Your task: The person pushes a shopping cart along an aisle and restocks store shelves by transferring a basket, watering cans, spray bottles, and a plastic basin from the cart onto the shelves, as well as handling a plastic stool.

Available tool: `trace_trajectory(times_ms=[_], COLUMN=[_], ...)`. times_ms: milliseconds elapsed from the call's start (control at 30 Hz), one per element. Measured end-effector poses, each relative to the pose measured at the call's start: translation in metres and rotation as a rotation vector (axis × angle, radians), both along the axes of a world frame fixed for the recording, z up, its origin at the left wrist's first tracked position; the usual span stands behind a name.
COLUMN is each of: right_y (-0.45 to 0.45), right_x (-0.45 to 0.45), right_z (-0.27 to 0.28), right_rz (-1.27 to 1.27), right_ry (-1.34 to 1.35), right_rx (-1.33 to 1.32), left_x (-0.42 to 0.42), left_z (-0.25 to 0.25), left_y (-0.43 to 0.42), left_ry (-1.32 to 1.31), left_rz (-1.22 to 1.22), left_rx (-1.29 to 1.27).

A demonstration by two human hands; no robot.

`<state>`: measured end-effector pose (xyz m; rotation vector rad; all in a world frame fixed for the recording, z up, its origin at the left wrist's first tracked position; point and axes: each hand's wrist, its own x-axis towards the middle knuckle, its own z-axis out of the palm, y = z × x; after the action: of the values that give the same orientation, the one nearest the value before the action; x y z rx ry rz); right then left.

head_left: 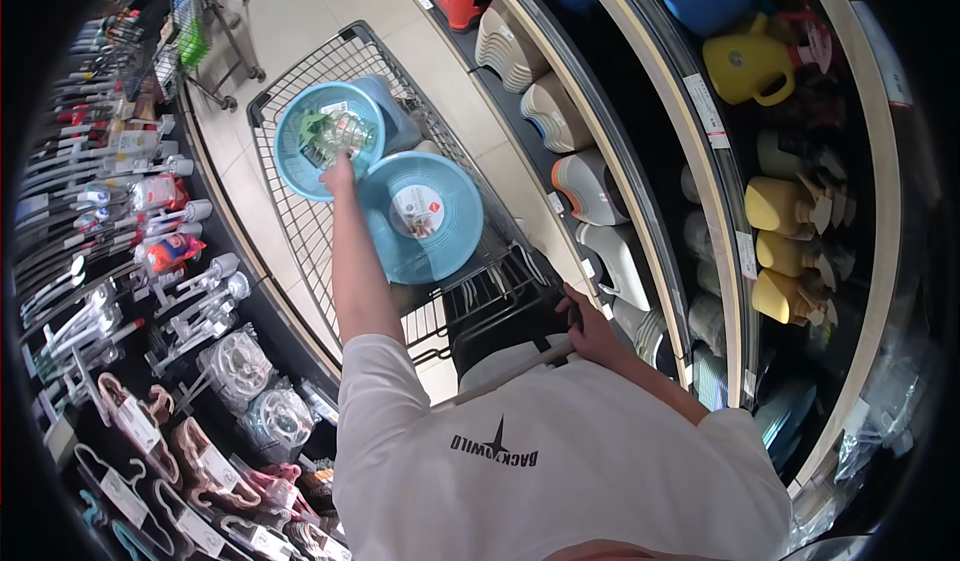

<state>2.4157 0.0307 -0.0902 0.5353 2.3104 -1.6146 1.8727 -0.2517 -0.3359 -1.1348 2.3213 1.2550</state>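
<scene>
My left hand reaches into the far light-blue basin, with its fingers closed at the near edge of a clear plastic item with a green label. The fingertips are partly hidden. A larger light-blue basin with a round paper label stands nearer, by my left forearm. Both basins are in a wire shopping cart. At the right end of the cart's handle bar is my right hand, its fingers bent; whether they grip the bar is unclear.
Brushes and hangers hang on the left rack. On the right, shelves carry stacked plastic goods, a yellow watering can and yellow bottles. Another cart stands at the far left. Shelf edges flank the cart.
</scene>
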Motion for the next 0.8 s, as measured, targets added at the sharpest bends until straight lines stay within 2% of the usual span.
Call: trace_trajectory(times_ms=[67, 100, 167, 233, 267, 367, 433, 500, 600, 700, 800], right_y=[0.002, 0.003, 0.007, 0.010, 0.011, 0.016, 0.021, 0.024, 0.027, 0.028, 0.027], right_x=[0.000, 0.000, 0.001, -0.002, -0.001, -0.013, -0.015, -0.021, -0.028, -0.034, -0.038], right_z=[-0.001, -0.002, -0.007, -0.003, -0.011, 0.002, -0.003, 0.007, 0.011, 0.010, 0.013], right_rz=[0.002, 0.007, 0.023, 0.028, 0.036, 0.064, 0.115, 0.129, 0.170, 0.179, 0.212], right_ry=[0.014, 0.041, 0.069, 0.066, 0.111, 0.101, 0.207, 0.163, 0.042, 0.020, -0.008], right_rx=[0.023, 0.018, 0.028, 0.037, 0.090, 0.120, 0.239, 0.256, 0.255, 0.286, 0.336], left_x=[0.010, 0.015, 0.032, 0.089, 0.110, 0.169, 0.210, 0.251, 0.302, 0.332, 0.356], left_z=[0.011, 0.001, 0.028, 0.106, 0.127, 0.157, 0.178, 0.201, 0.244, 0.256, 0.261], left_y=[-0.013, -0.024, -0.033, -0.014, -0.015, -0.010, -0.005, 0.008, 0.035, 0.049, 0.067], left_ry=[0.059, 0.115, 0.185, 0.316, 0.341, 0.460, 0.459, 0.438, 0.454, 0.529, 0.506], left_rz=[0.012, -0.058, -0.132, -0.172, -0.243, -0.329, -0.372, -0.352, -0.339, -0.511, -0.513], left_rx=[0.007, 0.071, 0.126, 0.371, 0.376, 0.530, 0.660, 0.808, 0.899, 0.841, 0.809])
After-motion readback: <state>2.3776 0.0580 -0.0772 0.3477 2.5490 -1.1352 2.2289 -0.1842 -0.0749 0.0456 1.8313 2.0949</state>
